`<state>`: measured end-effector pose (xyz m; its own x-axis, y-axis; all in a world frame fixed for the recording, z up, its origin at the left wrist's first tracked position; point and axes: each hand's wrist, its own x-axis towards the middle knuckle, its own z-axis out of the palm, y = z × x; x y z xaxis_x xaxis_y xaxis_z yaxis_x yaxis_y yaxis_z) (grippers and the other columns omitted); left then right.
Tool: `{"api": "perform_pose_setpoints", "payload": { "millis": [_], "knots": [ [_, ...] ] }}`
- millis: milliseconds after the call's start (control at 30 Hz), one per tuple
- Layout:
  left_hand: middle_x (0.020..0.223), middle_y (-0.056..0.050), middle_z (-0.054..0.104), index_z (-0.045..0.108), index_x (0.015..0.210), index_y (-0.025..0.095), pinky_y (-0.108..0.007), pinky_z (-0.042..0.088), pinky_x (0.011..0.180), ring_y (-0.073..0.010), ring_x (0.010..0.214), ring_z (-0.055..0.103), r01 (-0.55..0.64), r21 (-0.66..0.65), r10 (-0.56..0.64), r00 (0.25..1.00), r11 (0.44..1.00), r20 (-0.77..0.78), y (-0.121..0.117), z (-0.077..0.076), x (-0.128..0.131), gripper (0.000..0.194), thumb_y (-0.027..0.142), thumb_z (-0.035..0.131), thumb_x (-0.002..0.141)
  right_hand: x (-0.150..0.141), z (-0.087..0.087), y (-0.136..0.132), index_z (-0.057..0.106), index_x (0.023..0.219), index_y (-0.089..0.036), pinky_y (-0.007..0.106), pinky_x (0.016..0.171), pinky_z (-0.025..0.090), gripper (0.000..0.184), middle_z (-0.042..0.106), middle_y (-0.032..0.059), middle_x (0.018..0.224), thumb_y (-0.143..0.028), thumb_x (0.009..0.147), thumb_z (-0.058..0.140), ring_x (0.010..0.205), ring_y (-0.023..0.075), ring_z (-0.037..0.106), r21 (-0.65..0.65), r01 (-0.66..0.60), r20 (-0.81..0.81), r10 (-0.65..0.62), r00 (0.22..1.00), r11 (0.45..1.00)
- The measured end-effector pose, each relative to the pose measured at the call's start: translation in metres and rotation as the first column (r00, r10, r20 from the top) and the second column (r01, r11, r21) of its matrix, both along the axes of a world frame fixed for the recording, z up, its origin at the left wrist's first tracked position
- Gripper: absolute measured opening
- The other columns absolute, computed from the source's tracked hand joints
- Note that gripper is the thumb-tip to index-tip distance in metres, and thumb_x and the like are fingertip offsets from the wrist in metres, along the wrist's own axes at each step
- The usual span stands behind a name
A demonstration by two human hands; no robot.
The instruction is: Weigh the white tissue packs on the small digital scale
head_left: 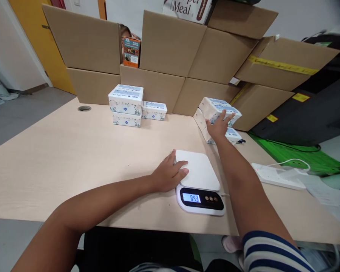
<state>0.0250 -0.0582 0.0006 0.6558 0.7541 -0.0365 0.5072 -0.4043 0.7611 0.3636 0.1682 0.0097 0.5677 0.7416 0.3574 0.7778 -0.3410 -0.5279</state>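
A white digital scale (pixel 198 170) sits near the table's front edge, its lit display (pixel 191 198) showing what looks like 843. My left hand (pixel 170 173) rests at the scale's left edge, fingers spread, with the thumb and a finger over the plate. On the right, my right hand (pixel 218 127) grips the upper tissue pack (pixel 209 109) of a stack, thumb on its near left side and fingers across its top. Another tissue pack (pixel 234 136) lies beneath it, partly hidden by my hand. Farther left, two tissue packs (pixel 125 100) are stacked beside a single pack (pixel 155 110).
Open cardboard boxes (pixel 164 45) line the table's back edge. A person is partly visible behind an orange box (pixel 131 53). To the right lie a white power strip (pixel 277 176) with a cable and a green surface (pixel 289 153). The table (pixel 73 166) has a round cable hole (pixel 84 108).
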Motion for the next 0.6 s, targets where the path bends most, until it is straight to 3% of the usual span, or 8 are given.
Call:
{"api": "perform_pose_setpoints", "payload": {
  "millis": [100, 233, 300, 400, 467, 600],
  "knots": [
    [0.199, -0.021, 0.008, 0.057, 0.176, 0.020, -0.064, 0.019, 0.151, -0.0377, 0.188, 0.000, -0.005, -0.002, 0.005, 1.000, 1.000, 0.004, 0.001, -0.001, 0.001, 0.065, 0.055, 0.043, 0.123, 0.004, -0.005, 0.003, 0.007, 0.190, -0.013, 0.072, 0.134, 0.042, 0.116, -0.010, 0.0361, 0.195, -0.061, 0.101, 0.063, 0.172, 0.0534, 0.043, -0.046, 0.025, 0.046, -0.023, 0.999, 0.999],
    [0.200, -0.020, 0.009, 0.058, 0.175, 0.020, -0.062, 0.017, 0.152, -0.0372, 0.188, 0.002, -0.021, -0.012, 0.021, 1.000, 1.000, 0.020, 0.000, -0.005, 0.002, 0.065, 0.056, 0.046, 0.122, 0.005, -0.010, -0.007, 0.008, 0.189, -0.009, 0.074, 0.137, 0.039, 0.110, 0.013, 0.0371, 0.194, -0.051, 0.101, 0.059, 0.179, 0.0496, 0.033, 0.025, 0.008, 0.021, -0.008, 1.000, 1.000],
    [0.199, -0.020, 0.010, 0.059, 0.175, 0.020, -0.060, 0.017, 0.152, -0.0373, 0.188, 0.003, -0.025, -0.005, 0.025, 0.999, 1.000, 0.035, -0.001, -0.007, 0.002, 0.066, 0.058, 0.045, 0.122, 0.000, -0.009, -0.016, 0.008, 0.187, -0.004, 0.076, 0.139, 0.033, 0.109, 0.014, 0.0376, 0.193, -0.045, 0.098, 0.057, 0.183, 0.0490, 0.022, 0.082, -0.010, 0.032, 0.007, 0.999, 0.997],
    [0.200, -0.019, 0.013, 0.057, 0.176, 0.022, -0.060, 0.016, 0.152, -0.0370, 0.188, 0.001, -0.007, 0.016, 0.006, 0.999, 1.000, 0.042, -0.001, -0.011, 0.001, 0.069, 0.062, 0.043, 0.122, -0.021, -0.003, -0.027, 0.015, 0.186, -0.001, 0.078, 0.144, 0.016, 0.110, 0.004, 0.0353, 0.195, -0.041, 0.094, 0.059, 0.185, 0.0499, 0.006, 0.124, -0.074, 0.101, 0.061, 0.993, 0.990],
    [0.200, -0.018, 0.014, 0.055, 0.177, 0.022, -0.060, 0.015, 0.153, -0.0372, 0.188, -0.001, 0.004, 0.026, -0.005, 0.999, 1.000, 0.038, 0.000, -0.013, 0.001, 0.071, 0.064, 0.041, 0.122, -0.047, 0.000, -0.028, 0.026, 0.183, 0.000, 0.073, 0.147, 0.015, 0.097, 0.015, 0.0332, 0.195, -0.042, 0.100, 0.053, 0.185, 0.0465, 0.013, 0.077, -0.245, 0.193, 0.227, 0.955, 0.966],
    [0.199, -0.018, 0.018, 0.057, 0.175, 0.021, -0.063, 0.015, 0.152, -0.0405, 0.188, 0.001, -0.009, 0.035, 0.007, 0.997, 0.999, 0.071, -0.001, -0.016, 0.000, 0.070, 0.063, 0.040, 0.122, -0.120, -0.004, -0.007, 0.063, 0.165, -0.014, 0.050, 0.144, 0.039, 0.065, 0.058, 0.0205, 0.178, -0.044, 0.113, 0.039, 0.170, 0.0323, 0.051, -0.140, -0.592, 0.292, 0.605, 0.741, 0.794]
  ]
}}
